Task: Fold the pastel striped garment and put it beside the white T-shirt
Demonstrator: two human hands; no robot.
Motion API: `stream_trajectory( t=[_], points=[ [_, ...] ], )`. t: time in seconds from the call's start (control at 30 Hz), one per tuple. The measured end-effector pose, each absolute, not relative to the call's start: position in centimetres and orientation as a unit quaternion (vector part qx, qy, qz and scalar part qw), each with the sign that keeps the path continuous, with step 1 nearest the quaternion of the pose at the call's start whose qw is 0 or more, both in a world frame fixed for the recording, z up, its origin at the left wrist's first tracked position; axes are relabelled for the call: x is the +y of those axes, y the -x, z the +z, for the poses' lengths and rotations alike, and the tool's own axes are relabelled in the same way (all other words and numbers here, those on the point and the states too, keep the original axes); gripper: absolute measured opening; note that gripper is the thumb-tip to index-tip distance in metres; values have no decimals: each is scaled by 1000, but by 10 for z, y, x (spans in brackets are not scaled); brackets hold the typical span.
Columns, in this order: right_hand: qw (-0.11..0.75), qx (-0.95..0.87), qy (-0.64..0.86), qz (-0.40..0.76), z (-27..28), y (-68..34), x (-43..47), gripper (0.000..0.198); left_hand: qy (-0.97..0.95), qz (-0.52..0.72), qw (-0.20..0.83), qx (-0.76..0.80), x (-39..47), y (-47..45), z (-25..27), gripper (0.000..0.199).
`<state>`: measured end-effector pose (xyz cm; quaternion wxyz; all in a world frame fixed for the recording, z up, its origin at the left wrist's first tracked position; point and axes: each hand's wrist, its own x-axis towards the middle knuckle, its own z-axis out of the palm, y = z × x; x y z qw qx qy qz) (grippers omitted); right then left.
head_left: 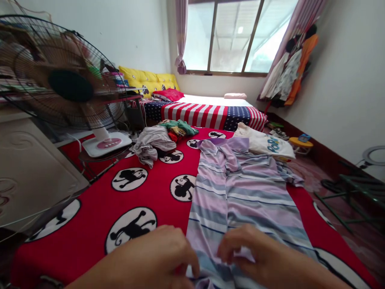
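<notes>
A striped polo shirt (255,188) in lilac, grey-blue and white lies spread on a red blanket (159,200) with black monkey prints in white circles. Its purple collar points away from me, and one side with its sleeve is folded inward over the body. At the near end, my left hand (162,257) has its fingers curled down at the shirt's left edge; its fingertips are partly cut off by the frame. My right hand (255,251) pinches the cloth near the middle, fingers bent and thumb under.
Beyond the collar lies a folded white T-shirt (264,142). Crumpled grey clothing (156,140) and a green garment (183,126) sit at the far left. A standing fan (70,86) is on the left, a yellow stool (300,141) on the right, and another bed (204,114) below the window.
</notes>
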<state>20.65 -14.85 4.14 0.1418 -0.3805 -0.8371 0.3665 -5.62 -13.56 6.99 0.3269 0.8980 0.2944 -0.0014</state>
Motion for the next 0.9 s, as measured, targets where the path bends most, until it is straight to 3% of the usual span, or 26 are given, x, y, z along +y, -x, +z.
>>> stream_trajectory(
  t=[0.1, 0.2, 0.27, 0.43, 0.57, 0.73, 0.9],
  points=[
    [218, -795, 458, 332, 39, -224, -97, 25, -906, 88, 280, 303, -77, 21, 69, 19],
    [332, -731, 559, 209, 29, -248, -29, 18, -875, 214, 197, 387, -11, -23, 46, 29],
    [354, -670, 636, 146, 22, -265, 17, 19, -859, 237, 154, 428, 23, -47, 24, 42],
    [337, -595, 720, 112, 5, -285, 99, 19, -861, 178, 70, 472, 53, -63, -24, 70],
    [354, -596, 713, 107, 0, -276, 119, 32, -858, 170, 53, 483, 49, -58, -35, 67],
    [417, -552, 722, 33, 5, -297, 103, 32, -857, 174, 54, 482, 49, -59, -35, 67],
    [296, -565, 763, -102, 11, -331, 99, 35, -856, 175, 62, 482, 49, -60, -35, 67]
  ],
)
